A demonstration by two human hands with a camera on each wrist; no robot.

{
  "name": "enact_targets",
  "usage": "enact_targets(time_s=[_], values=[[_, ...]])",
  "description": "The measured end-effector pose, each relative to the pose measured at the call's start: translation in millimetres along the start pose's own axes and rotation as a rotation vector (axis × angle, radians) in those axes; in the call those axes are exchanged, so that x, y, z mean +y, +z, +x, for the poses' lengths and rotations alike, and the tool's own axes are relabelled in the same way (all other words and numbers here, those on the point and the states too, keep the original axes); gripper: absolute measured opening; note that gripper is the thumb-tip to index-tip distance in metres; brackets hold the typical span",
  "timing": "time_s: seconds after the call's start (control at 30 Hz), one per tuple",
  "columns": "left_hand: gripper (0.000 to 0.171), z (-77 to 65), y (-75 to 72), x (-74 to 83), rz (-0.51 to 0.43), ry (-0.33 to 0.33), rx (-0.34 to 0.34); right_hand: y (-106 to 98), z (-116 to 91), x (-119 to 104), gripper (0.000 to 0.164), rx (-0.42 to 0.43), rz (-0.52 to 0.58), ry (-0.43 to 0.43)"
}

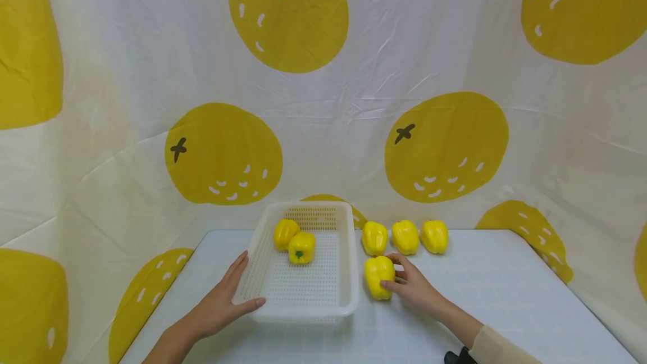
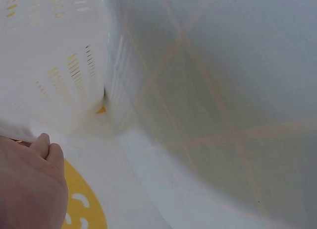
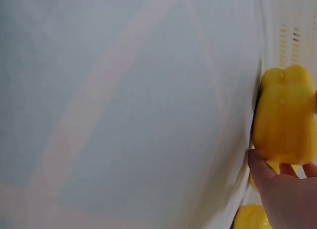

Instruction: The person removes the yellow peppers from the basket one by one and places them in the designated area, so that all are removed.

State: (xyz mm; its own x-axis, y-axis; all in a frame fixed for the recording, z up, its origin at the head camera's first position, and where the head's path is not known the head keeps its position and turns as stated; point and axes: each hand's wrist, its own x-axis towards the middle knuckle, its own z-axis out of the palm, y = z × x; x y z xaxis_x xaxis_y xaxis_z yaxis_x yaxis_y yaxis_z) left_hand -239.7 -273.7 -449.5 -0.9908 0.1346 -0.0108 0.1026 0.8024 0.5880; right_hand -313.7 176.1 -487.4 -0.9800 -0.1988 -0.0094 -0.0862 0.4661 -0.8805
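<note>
Beside basket [image 1: 303, 313] — glossy yel. pepper [image 1: 377, 275], lobed, in grip of R hand [image 1: 417, 288]; L hand [image 1: 218, 306] splayed on basket.

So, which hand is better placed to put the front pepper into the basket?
Probably the right hand: it holds the front pepper, close beside the basket. The left hand is on the opposite side, at the basket's edge.

Right of the white basket [image 1: 298, 314], my right hand [image 1: 415, 285] is bare; my right forearm [image 1: 457, 319] runs into a plain beige sleeve [image 1: 500, 348]. Also right of the basket, a black piece [image 1: 459, 356], too cropped to name, shows by that sleeve. Left of the basket, my left hand [image 1: 217, 306] and left forearm [image 1: 174, 339] are bare.
</note>
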Motion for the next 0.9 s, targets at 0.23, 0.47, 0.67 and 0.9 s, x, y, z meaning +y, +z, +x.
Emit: enact_targets(time_s=[0.23,0.47,0.67,0.9], values=[[0.116,0.1,-0.3,-1.1,-0.001,0.014,0.005,-4,-2,-2,0.075,-0.046,0.002,0.018],[0.115,0.0,-0.3,-0.6,-0.006,0.011,-0.003,-13,-6,-11,0.083,-0.045,-0.051,-0.058],[0.116,-0.8,-1.1,0.8,-0.009,0.012,-0.003,-26,-4,-37,0.079,-0.05,-0.132,-0.175],[0.116,-2.3,-0.7,2.8,-0.011,0.01,-0.004,-26,10,-69,0.075,-0.051,-0.167,-0.268]])
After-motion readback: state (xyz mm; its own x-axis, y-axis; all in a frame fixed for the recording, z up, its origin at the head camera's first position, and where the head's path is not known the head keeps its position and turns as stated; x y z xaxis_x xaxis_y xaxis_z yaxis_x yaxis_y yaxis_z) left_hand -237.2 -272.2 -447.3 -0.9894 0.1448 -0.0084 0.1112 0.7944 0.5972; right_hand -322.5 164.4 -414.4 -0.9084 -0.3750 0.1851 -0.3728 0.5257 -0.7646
